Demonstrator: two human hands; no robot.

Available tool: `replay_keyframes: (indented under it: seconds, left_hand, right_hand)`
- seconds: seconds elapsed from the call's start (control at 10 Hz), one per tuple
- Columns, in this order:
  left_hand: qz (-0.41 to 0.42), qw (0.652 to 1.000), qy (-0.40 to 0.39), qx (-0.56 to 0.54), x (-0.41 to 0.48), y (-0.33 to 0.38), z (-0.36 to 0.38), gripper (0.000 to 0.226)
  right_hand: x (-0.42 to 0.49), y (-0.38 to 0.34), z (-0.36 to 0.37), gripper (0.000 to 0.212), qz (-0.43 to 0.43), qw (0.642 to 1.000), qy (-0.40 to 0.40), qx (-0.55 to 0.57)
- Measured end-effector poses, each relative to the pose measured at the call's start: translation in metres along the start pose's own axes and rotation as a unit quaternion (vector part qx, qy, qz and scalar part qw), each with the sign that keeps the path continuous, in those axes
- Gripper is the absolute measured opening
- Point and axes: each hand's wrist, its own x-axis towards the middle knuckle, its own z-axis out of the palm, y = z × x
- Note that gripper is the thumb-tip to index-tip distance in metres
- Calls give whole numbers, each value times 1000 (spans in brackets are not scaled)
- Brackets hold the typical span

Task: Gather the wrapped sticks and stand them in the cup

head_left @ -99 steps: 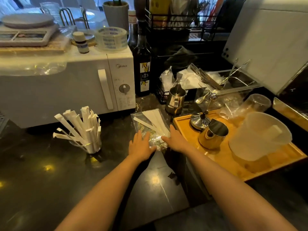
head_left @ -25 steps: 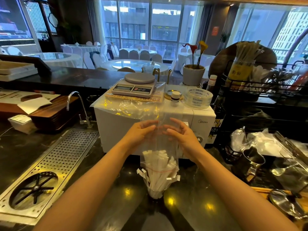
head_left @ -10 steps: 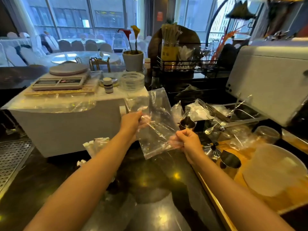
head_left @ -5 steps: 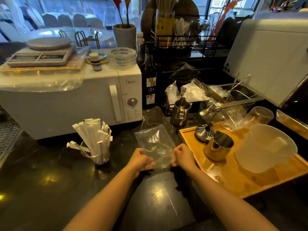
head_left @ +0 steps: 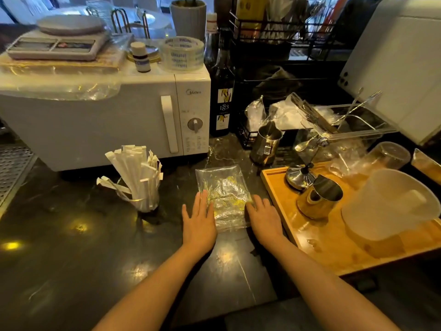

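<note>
- Presently the wrapped sticks (head_left: 137, 174) stand bundled in the cup (head_left: 145, 203), which sits on the dark counter (head_left: 59, 247) in front of the microwave (head_left: 100, 120). Most stand close to upright; a few at the left lean out low over the rim.
- Only the cup's lower part shows under the wrappers, so I cannot tell how it is made or how full it is.
- Right of the cup, well apart from it, a clear plastic bag (head_left: 223, 197) lies flat on the counter. It appears empty — no sticks show through it.
- Left hand (head_left: 199, 223): fingers straight and together, palm down, resting along the bag's left edge. It grips nothing.
- Right hand (head_left: 263, 217): likewise flat and unclenched, at the bag's right edge, just beside the wooden tray (head_left: 317, 249). It grips nothing.
- Judgement on step: gathering seems complete; the hands look to be flattening the spent bag, a tidying step at the task's end.
- Judgement on next move: the leaning sticks call for a light nudge upright — with the cup steadied, since the tall bundle could tip it.
- No loose sticks are visible on the counter. The tray's metal jugs and plastic pitcher (head_left: 391, 206) stand clear of the work.
</note>
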Motion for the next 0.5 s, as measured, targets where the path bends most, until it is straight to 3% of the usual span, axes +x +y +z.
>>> replay_keyframes:
  seconds: [0.2, 0.4, 0.5]
  left_hand:
    - [14, 998, -57, -26, 1, -11, 5, 51]
    - [37, 996, -59, -46, 2, -18, -1, 52]
    - [79, 994, -40, -64, -1, -21, -10, 52]
  right_hand:
    - [6, 8, 12, 51, -105, 992, -11, -65]
    - [10, 8, -3, 58, -100, 991, -34, -83]
    - [14, 7, -13, 64, -85, 995, 2, -55]
